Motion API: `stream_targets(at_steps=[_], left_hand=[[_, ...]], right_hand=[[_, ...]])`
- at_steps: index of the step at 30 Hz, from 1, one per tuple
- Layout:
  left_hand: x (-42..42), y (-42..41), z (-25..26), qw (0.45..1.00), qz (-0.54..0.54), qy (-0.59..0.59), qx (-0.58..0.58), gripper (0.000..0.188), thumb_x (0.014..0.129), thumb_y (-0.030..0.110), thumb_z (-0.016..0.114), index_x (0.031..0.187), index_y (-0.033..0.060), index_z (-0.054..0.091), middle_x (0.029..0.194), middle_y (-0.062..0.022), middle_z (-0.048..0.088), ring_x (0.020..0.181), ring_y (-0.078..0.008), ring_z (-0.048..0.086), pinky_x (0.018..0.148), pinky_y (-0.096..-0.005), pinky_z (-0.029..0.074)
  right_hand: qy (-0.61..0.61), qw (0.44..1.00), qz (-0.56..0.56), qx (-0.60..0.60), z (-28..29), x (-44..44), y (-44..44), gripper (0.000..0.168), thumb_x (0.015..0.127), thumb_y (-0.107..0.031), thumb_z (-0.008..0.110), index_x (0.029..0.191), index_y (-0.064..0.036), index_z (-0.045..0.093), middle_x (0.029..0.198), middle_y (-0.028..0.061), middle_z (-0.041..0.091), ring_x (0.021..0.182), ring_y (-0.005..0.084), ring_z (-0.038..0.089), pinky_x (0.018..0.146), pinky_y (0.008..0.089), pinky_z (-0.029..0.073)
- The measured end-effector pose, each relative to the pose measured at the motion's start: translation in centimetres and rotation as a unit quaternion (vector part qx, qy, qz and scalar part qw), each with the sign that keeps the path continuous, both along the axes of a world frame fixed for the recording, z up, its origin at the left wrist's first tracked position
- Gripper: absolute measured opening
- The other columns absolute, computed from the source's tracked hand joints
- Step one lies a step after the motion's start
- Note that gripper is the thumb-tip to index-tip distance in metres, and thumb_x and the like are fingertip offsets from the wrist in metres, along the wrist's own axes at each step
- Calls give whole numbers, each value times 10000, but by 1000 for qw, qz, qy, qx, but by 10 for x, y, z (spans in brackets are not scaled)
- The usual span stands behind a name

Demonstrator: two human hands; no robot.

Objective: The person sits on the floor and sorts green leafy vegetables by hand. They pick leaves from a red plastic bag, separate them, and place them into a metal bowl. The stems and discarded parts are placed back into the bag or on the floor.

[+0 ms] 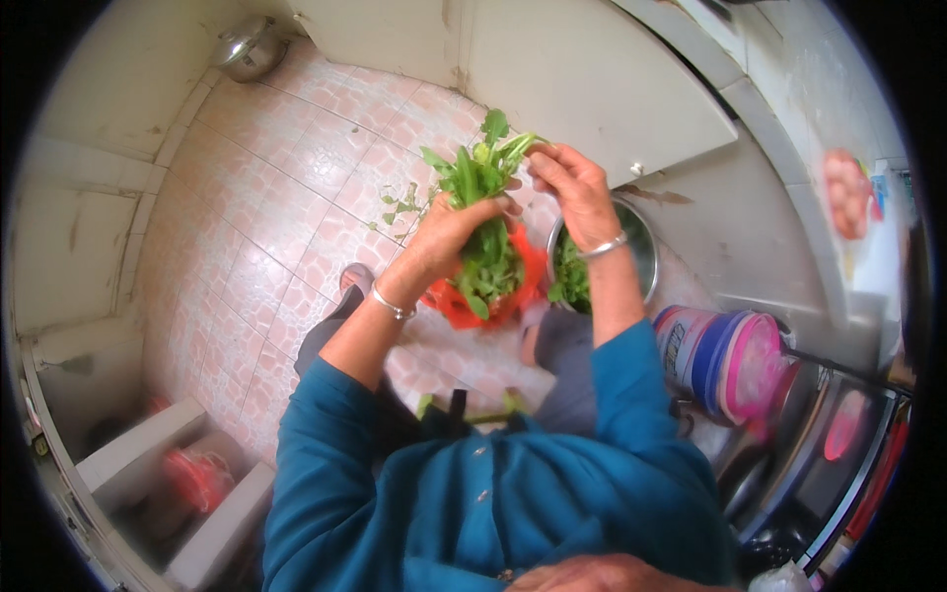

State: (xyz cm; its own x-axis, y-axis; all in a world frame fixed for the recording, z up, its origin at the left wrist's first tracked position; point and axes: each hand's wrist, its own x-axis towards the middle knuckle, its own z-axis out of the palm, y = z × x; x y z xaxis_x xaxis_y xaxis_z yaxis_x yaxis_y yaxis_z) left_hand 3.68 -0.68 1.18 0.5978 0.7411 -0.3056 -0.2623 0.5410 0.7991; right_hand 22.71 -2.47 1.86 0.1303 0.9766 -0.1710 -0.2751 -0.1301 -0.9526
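Observation:
My left hand is closed around a bunch of leafy greens, its thumb pressed across the stalks. At the top right of that bunch, the fingers of my right hand pinch pale green stems. Directly below the bunch, a red plastic bag lies open with more greens in it. Under my right forearm stands a round metal basin, partly hidden, with torn green leaves inside. Loose leaves and stems lie on the floor left of the bunch.
Pink patterned tiles cover the floor. Pale cabinet doors stand ahead; a lidded metal pot sits in the far left corner. To the right is a blue and pink plastic bucket. Another red bag rests at lower left.

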Motion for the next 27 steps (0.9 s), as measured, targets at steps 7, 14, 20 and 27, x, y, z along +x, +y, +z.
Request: stream_targets(at_steps=[7, 14, 20, 27], left_hand=[[5, -5, -14, 987, -11, 129, 93, 202, 896, 187, 645, 988, 15, 699, 866, -34, 688, 769, -107, 633, 685, -252, 531], [-2, -2, -11, 998, 22, 12, -61, 254, 901, 202, 673, 1041, -6, 632, 853, -40, 659, 698, -126, 633, 609, -288, 547], [-17, 13, -20, 992, 81, 88, -33, 203, 885, 174, 673, 988, 1, 647, 814, -51, 644, 653, -126, 601, 561, -264, 507], [-26, 35, -8, 991, 123, 51, -18, 169, 842, 179, 724, 912, 40, 658, 688, 13, 541, 569, -80, 489, 490, -240, 387]], right_hand=[[153, 986, -59, 11, -17, -8, 6, 212, 900, -180, 673, 1043, -27, 647, 955, 38, 654, 862, 115, 573, 796, 270, 460], [303, 948, -69, 61, -15, 2, 8, 203, 907, -207, 651, 1031, -45, 643, 960, 56, 661, 913, 170, 601, 857, 320, 478], [308, 947, -50, 79, -14, 31, 5, 226, 906, -242, 640, 1015, -45, 631, 968, 71, 652, 928, 206, 621, 839, 363, 486], [124, 989, 76, -7, -9, 28, 0, 248, 921, -219, 645, 1033, 2, 625, 951, 84, 655, 887, 171, 619, 795, 298, 502]])
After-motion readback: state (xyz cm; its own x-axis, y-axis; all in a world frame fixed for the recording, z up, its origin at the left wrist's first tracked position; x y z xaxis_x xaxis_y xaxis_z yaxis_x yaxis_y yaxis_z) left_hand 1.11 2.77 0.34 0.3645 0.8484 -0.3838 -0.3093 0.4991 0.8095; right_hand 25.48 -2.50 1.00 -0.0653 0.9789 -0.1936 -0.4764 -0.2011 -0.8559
